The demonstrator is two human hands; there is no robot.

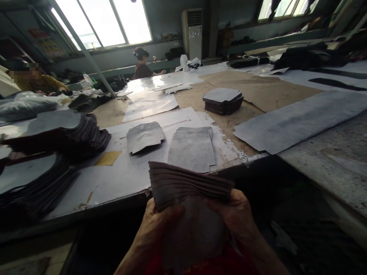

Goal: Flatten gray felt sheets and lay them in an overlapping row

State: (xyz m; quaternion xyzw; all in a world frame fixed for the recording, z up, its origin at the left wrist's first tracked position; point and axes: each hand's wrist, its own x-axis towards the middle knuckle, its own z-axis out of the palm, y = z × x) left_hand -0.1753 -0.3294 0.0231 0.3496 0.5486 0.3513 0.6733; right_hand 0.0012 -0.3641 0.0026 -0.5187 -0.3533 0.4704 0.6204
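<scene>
A fanned stack of dark brown cut pieces [186, 183] is held in front of the table's near edge, tilted so its layered edges show. My left hand [162, 219] grips its left side with the thumb on the near face. On the right side, my right hand [232, 210] is closed round the stack in the same way. Just beyond lies a spread pile of grey pieces [191, 149] on the white-covered table [114, 183]. A smaller grey piece [145, 136] rests to its left.
Tall stacks of dark pieces [69, 133] [37, 187] stand at the left, near a yellow card [108, 158]. Farther back is another dark stack [223, 101]. A long grey sheet [304, 122] lies right. Two people [143, 68] [37, 78] sit beyond.
</scene>
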